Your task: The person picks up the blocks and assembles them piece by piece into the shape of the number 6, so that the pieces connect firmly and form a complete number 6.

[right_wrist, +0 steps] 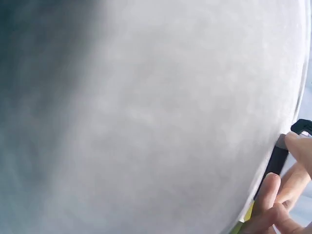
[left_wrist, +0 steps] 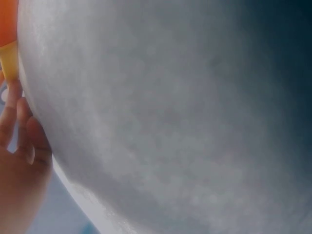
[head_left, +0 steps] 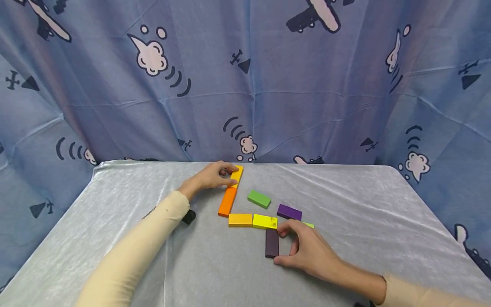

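Observation:
My left hand (head_left: 211,175) pinches an amber block (head_left: 238,174) by its ends, thumb at the near end. That block meets the far end of an orange block (head_left: 227,202); both lie slanted on the cloth. Nearer to me, a light orange block (head_left: 240,220) and a yellow block (head_left: 264,221) form a sideways row. From under the yellow block's right part, a dark block (head_left: 272,244) runs toward me. My right hand (head_left: 312,249) holds this dark block (right_wrist: 277,160) between thumb and fingertips at its ends. Both wrist views catch the hands only at the edge.
Right of the orange block lies a green block (head_left: 259,199). A purple block (head_left: 289,212) and a partly covered light green block (head_left: 308,224) lie behind my right hand. A black object (head_left: 189,217) shows beside the left sleeve. A patterned curtain (head_left: 215,76) hangs behind the cloth-covered table (head_left: 364,204).

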The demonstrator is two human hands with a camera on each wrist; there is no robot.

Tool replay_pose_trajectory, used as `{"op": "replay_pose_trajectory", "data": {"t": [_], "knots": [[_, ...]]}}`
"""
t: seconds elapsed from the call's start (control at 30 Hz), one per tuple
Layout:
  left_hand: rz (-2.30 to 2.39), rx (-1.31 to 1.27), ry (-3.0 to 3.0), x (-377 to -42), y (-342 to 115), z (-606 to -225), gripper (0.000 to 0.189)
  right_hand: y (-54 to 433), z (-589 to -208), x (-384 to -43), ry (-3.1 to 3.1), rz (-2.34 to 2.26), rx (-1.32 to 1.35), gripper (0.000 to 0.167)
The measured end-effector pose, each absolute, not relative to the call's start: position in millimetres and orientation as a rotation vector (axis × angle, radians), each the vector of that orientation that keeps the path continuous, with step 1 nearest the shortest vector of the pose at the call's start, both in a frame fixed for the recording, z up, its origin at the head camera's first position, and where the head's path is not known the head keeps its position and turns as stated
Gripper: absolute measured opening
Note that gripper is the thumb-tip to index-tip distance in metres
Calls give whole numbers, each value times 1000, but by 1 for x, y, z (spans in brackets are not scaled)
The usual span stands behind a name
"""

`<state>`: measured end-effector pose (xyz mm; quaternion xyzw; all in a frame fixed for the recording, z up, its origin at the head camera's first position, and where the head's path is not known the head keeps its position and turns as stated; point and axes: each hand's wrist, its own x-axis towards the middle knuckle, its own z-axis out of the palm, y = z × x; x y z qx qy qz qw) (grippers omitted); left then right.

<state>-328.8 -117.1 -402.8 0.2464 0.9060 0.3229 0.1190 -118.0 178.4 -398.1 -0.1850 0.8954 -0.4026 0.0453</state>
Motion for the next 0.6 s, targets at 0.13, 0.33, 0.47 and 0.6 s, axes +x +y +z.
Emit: {"op": "replay_pose_trajectory", "data": {"t": [0.13, 0.33, 0.47, 0.6], "knots": [[944, 718, 2653, -329, -117, -403, 49, 182, -392, -120, 2659, -1302, -539, 60], [942, 707, 2655, -329, -117, -405, 50, 197, -382, -129, 2588, -1402, -583, 58], [950, 708, 2653, -329, -117, -404, 50, 211, -380, -136, 2584, -1423, -612, 53], [943, 706, 2661, -328, -116, -403, 49, 229, -379, -147, 2576, -1414, -643, 51]]}}
